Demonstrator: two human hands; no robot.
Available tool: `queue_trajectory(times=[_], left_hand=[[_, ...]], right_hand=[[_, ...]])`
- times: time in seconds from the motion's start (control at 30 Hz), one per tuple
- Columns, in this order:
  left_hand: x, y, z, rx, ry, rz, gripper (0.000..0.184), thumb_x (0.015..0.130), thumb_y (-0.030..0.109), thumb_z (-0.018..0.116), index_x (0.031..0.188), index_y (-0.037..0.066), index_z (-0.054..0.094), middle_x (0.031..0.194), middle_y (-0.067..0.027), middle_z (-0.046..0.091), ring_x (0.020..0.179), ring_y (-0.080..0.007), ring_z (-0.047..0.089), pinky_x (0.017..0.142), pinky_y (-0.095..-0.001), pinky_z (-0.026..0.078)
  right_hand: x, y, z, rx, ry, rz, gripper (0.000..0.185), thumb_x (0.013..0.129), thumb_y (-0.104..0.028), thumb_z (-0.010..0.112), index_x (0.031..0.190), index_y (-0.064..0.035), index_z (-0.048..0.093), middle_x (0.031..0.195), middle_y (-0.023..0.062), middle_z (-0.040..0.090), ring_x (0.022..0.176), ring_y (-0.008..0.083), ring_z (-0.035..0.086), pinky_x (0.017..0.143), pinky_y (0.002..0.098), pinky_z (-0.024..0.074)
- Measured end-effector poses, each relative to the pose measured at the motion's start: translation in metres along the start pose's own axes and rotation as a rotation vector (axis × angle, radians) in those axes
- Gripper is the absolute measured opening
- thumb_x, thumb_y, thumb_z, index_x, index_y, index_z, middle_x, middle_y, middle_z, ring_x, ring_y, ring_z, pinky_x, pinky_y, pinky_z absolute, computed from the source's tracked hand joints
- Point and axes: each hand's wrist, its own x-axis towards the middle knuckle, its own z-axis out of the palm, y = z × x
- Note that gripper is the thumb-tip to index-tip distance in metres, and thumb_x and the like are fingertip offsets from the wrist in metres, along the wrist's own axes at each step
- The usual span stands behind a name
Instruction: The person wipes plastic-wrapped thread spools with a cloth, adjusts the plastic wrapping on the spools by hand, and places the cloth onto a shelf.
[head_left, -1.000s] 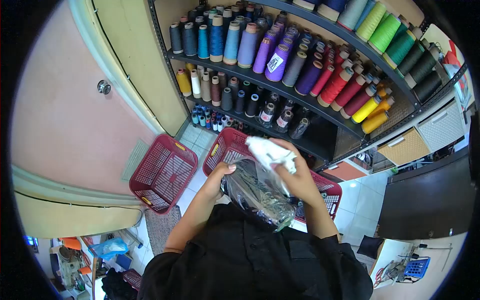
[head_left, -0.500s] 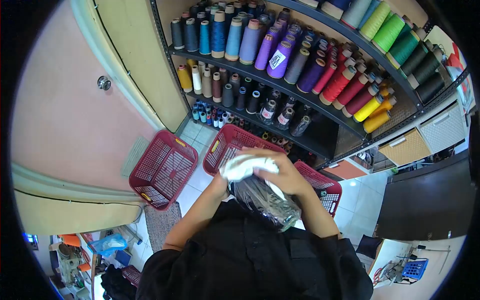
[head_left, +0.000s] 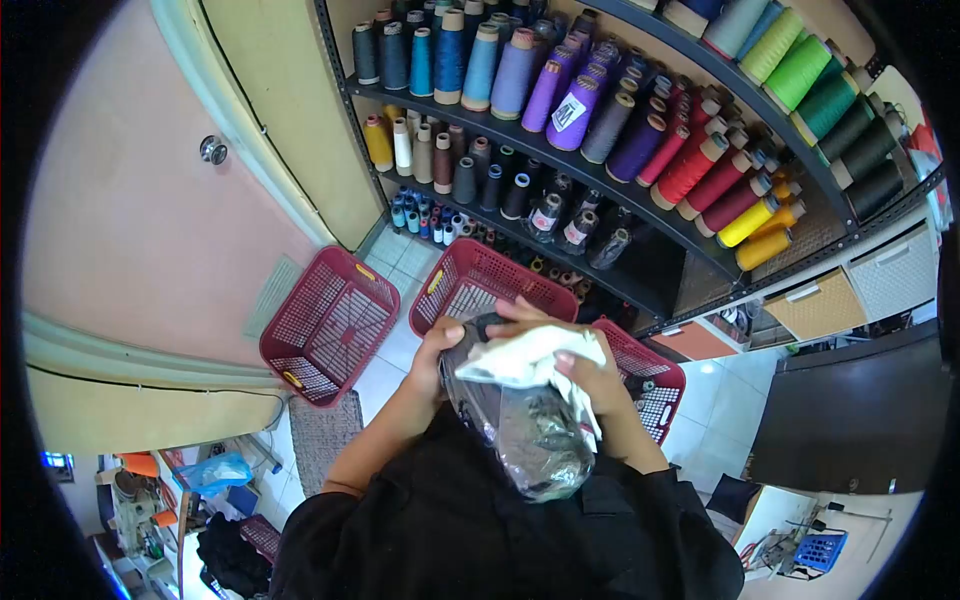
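Observation:
In front of my chest is a dark thread cone in clear plastic wrap [head_left: 545, 445], tilted, with its lower end near my black shirt. My left hand [head_left: 436, 355] grips its upper left side, thumb on top. A crumpled white cloth [head_left: 530, 358] lies over the upper part of the cone. My right hand [head_left: 592, 382] is closed on this cloth and presses it against the wrapped cone. The cloth hides part of the cone, and I cannot tell whether the wrap holds one cone or two.
Ahead stands a black metal shelf [head_left: 640, 215] with rows of coloured thread cones. On the tiled floor are red plastic baskets: one at left [head_left: 330, 325], one in the middle [head_left: 500, 265], one at right [head_left: 640, 365]. A pink door [head_left: 130, 190] is at left.
The white cloth has shifted right and down over the wrapped cone, with my right hand. My left hand now shows higher on the cone's side, and more of the plastic is visible.

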Motion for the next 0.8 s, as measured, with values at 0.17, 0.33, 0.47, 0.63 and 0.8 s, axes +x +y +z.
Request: queue_trajectory(times=[0.17,0.33,0.47,0.63,0.8], left_hand=[[0.002,-0.007,0.007,-0.141,-0.021,0.069,0.065,0.073,0.037,0.054,0.118,-0.009,0.051,0.104,-0.019,0.063,0.09,-0.026,0.064,0.08,-0.0335,0.051],[-0.009,0.006,0.015,-0.065,-0.064,0.0,0.076,0.071,0.046,0.051,0.125,-0.008,0.047,0.108,-0.0184,0.061,0.097,-0.0278,0.06,0.087,-0.0362,0.047],[-0.016,0.032,0.019,-0.112,0.15,0.115,0.069,0.073,0.05,0.046,0.125,0.005,0.048,0.115,-0.018,0.056,0.104,-0.0331,0.055,0.091,-0.0443,0.045],[-0.017,0.017,0.02,0.013,0.137,0.115,0.079,0.072,0.053,0.053,0.123,-0.006,0.049,0.108,-0.0182,0.06,0.094,-0.026,0.061,0.082,-0.0339,0.048],[-0.016,0.018,0.017,0.296,-0.246,0.358,0.06,0.072,0.051,0.061,0.077,-0.009,0.065,0.069,-0.0095,0.066,0.06,-0.0158,0.061,0.057,-0.0258,0.046]], right_hand=[[0.009,0.012,0.012,-0.049,0.521,0.278,0.037,0.089,-0.031,0.059,0.095,0.0052,0.065,0.086,0.0032,0.064,0.076,0.009,0.055,0.067,0.0239,0.0429],[0.01,0.029,-0.011,0.293,0.739,0.186,0.037,0.087,-0.026,0.059,0.109,0.004,0.058,0.097,0.0115,0.064,0.078,0.0168,0.063,0.071,0.028,0.0494],[-0.03,0.011,-0.014,0.535,0.384,-0.018,0.044,0.087,-0.028,0.054,0.113,0.0067,0.056,0.118,0.026,0.057,0.112,0.0355,0.055,0.097,0.0454,0.0434],[-0.016,0.013,0.027,0.244,0.196,-0.116,0.053,0.09,-0.036,0.051,0.114,0.0111,0.056,0.124,0.0246,0.054,0.128,0.0366,0.041,0.107,0.0476,0.0286],[-0.007,0.042,0.015,0.376,0.529,0.132,0.044,0.091,-0.028,0.055,0.118,0.0062,0.053,0.106,0.0117,0.061,0.095,0.0166,0.057,0.082,0.0289,0.0445]])
